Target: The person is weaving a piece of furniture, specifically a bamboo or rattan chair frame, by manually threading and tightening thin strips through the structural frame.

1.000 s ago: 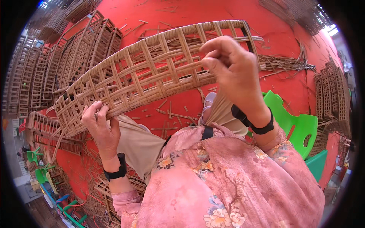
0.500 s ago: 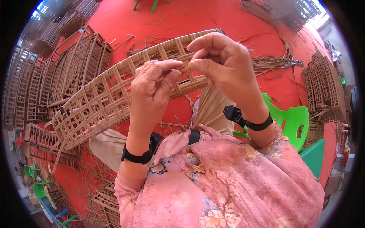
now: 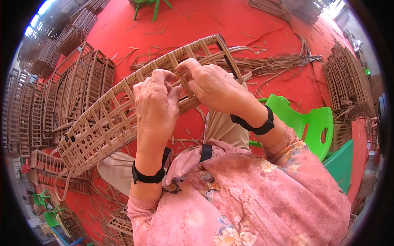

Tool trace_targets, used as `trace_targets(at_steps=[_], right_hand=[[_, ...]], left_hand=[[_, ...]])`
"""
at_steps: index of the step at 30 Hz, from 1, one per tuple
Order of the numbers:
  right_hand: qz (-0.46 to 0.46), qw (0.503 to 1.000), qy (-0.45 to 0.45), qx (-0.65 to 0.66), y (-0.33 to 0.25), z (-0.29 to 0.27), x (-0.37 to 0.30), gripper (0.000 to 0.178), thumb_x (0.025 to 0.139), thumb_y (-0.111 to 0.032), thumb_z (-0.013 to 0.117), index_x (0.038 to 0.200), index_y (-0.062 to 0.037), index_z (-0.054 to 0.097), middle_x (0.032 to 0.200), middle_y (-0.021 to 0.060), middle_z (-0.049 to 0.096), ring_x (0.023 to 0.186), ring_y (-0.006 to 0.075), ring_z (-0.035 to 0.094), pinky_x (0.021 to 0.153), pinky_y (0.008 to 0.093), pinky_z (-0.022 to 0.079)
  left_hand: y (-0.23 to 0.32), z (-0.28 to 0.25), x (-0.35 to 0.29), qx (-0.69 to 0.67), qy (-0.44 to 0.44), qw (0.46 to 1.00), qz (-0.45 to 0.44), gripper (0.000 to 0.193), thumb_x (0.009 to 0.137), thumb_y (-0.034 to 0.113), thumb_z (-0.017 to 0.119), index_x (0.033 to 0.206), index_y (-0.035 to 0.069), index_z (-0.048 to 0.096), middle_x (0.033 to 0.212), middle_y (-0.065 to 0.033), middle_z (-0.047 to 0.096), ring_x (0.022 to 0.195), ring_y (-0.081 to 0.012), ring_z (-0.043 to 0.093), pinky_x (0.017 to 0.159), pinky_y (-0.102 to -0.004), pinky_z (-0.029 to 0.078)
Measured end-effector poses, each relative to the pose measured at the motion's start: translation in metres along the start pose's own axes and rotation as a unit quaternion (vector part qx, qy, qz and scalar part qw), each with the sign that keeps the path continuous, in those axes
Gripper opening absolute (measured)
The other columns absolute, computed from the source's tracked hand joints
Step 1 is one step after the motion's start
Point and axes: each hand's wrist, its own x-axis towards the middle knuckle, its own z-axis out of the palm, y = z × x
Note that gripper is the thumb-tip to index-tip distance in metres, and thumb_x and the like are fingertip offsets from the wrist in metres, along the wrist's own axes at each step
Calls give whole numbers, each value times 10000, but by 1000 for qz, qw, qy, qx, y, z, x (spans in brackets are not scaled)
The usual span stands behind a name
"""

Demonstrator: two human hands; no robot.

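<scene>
A long woven wicker frame (image 3: 164,60) slants across my lap, from lower left to upper right. It has a wrapped rim, open lattice sides and a dark inner bar at its right end. My left hand (image 3: 156,96) is closed over the middle of the lattice, thumb and fingers pinched together; what they hold is too small to make out. Beside it, my right hand (image 3: 211,86) has curled fingers on the lattice strips near the right end, pinching there. Its fingertips are partly hidden by the hand. A loose strip (image 3: 65,184) loops down from the frame's left end.
Wicker frames stand stacked at the left (image 3: 69,90) and right (image 3: 349,82). A bundle of loose strips (image 3: 279,64) lies beyond the frame on the red floor (image 3: 230,20), among cut scraps. A green chair (image 3: 320,123) stands at my right, near a teal panel (image 3: 340,166).
Both hands have come down from above the frame onto its lattice, the right one moving left and lower. The frame's right end has shifted left and now shows uncovered.
</scene>
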Motion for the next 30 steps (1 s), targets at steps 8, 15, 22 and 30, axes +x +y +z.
trace_targets(at_steps=[8,15,22,30], right_hand=[[-11,982,88,168,13,0,-12,224,854,0,672,1073,7,628,858,94,698,775,132,672,685,274,531],[14,959,217,182,14,-45,-30,162,844,5,667,1006,-10,671,783,54,671,674,99,635,612,264,508],[64,968,173,169,33,-47,-25,164,930,-63,621,1068,23,646,810,134,703,743,214,698,669,329,540],[30,994,103,20,48,-31,-15,243,929,-51,551,1158,15,597,762,151,662,700,244,674,662,343,530]], left_hand=[[-5,14,4,-3,6,1000,20,167,834,42,710,975,71,626,843,-88,629,864,-293,554,812,-414,427],[21,32,18,-224,38,974,-13,167,914,50,677,1075,28,639,889,-92,687,783,-192,644,722,-325,509],[33,31,15,-310,-19,940,-141,214,900,28,690,1096,21,606,731,34,548,681,-18,498,621,-208,421],[29,46,25,-211,-58,972,-81,237,880,13,686,1094,23,587,705,-53,576,644,-172,571,619,-312,461]])
